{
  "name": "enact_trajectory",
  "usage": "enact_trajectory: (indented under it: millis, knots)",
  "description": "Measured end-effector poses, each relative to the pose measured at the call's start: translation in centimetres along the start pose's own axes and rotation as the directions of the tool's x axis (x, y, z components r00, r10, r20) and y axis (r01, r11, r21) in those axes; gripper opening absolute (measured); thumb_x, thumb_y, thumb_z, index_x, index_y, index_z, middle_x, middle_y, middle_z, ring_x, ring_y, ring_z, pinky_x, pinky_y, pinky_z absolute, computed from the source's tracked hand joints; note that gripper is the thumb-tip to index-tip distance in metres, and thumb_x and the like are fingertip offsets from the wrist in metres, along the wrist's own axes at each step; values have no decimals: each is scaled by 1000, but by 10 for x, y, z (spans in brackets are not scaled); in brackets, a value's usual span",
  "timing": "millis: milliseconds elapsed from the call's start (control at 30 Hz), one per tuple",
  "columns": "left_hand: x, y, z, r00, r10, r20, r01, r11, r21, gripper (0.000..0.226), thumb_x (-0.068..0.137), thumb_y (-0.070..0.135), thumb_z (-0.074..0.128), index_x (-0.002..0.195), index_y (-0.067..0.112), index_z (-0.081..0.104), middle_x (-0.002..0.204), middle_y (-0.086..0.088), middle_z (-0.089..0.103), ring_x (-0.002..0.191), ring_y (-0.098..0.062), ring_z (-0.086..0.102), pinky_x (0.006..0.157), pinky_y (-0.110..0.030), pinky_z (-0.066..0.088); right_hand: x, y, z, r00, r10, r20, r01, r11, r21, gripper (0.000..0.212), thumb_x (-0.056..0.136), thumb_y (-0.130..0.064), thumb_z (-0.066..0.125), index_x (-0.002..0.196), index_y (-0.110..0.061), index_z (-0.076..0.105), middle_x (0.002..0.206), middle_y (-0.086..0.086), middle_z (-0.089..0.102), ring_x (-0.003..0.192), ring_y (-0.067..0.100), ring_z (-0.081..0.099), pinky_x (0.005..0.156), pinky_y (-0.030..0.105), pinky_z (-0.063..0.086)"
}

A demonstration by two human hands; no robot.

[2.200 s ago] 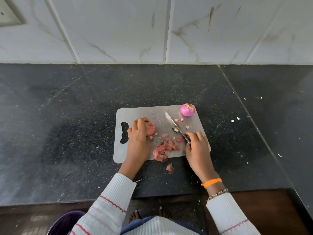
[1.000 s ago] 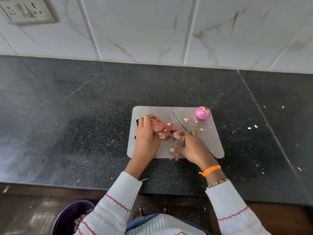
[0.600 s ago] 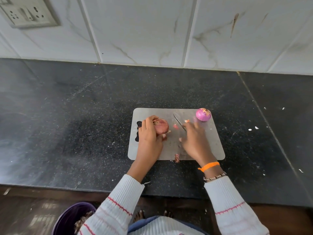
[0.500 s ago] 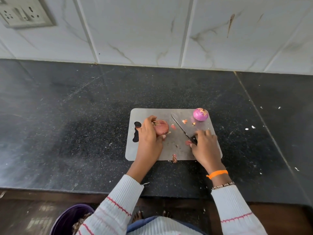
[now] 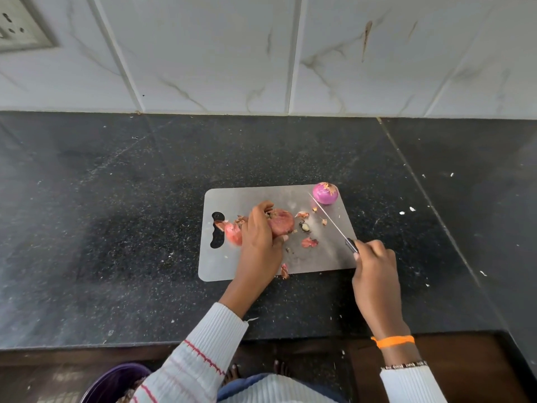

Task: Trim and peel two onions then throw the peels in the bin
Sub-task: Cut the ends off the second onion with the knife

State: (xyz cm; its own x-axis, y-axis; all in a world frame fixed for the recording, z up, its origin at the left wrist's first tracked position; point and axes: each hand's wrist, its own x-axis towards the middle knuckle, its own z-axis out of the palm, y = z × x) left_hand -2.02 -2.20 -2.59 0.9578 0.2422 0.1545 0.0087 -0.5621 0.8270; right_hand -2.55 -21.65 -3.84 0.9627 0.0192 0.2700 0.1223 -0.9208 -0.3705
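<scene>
- Since the earlier frame, peels [image 5: 232, 231] lie left of the left hand [image 5: 260, 239], which grips the unpeeled onion [image 5: 281, 221] at board [image 5: 319, 260] centre.
- Right hand [image 5: 373, 267] grips the knife [image 5: 331, 221], its tip near the peeled onion [image 5: 325, 193], upper right.
- Steady the onion; trim away from fingers.
- Table [image 5: 116, 228] offers room left; bin [image 5: 113, 383] sits lower left.

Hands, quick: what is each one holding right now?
Left hand: curled round the unpeeled onion on the cutting board.
Right hand: gripping the knife by its handle, blade over the board.
</scene>
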Motion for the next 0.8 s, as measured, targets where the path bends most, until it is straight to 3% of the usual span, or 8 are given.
enact_trajectory:
  millis: [133,233,333,500,667,800]
  knots:
    - [-1,4,5,1000,-3,24,3,1000,-5,54,80,-2,61,125,13,35,117,-3,46,104,-16,39,88,-25,31,-1,6,1,999,46,15,-46,998,-38,30,85,7,51,112,-1,63,95,15,54,82,30,44,67,40,43]
    - [-2,5,9,999,4,43,-3,1000,-14,54,80,-3,60,125,13,35,116,-4,47,105,-18,40,92,-31,37,-4,5,5,996,79,50,-77,996,-52,28,83,9,53,108,1,63,94,17,54,83,32,45,67,41,44]
    - [-2,3,10,999,4,42,-3,1000,-27,56,78,-5,60,125,14,35,114,-6,50,105,-23,44,93,-39,41,-5,-5,10,995,45,86,-41,998,-42,33,81,10,54,112,-1,62,98,17,54,85,32,46,71,41,45]
    - [0,1,9,1000,1,22,0,1000,-31,54,74,-8,60,120,14,40,110,-6,53,103,-24,48,91,-38,41,-9,-33,20,989,-33,144,23,997,73,36,85,7,53,117,-6,59,105,13,50,94,28,45,80,39,45]
    - [3,-5,6,1000,-2,19,3,1000,-13,52,74,-5,63,119,12,44,111,-5,55,103,-24,49,91,-39,41,0,-26,21,993,84,80,-83,996,-18,26,87,1,53,111,-2,62,101,17,53,88,33,49,72,45,48]
    - [5,-7,7,999,7,39,-7,1000,4,51,73,-5,63,118,12,46,110,-2,53,103,-22,48,89,-30,38,-8,-44,27,983,-56,178,55,998,11,29,84,1,55,112,-5,60,102,12,51,89,27,49,77,39,48]
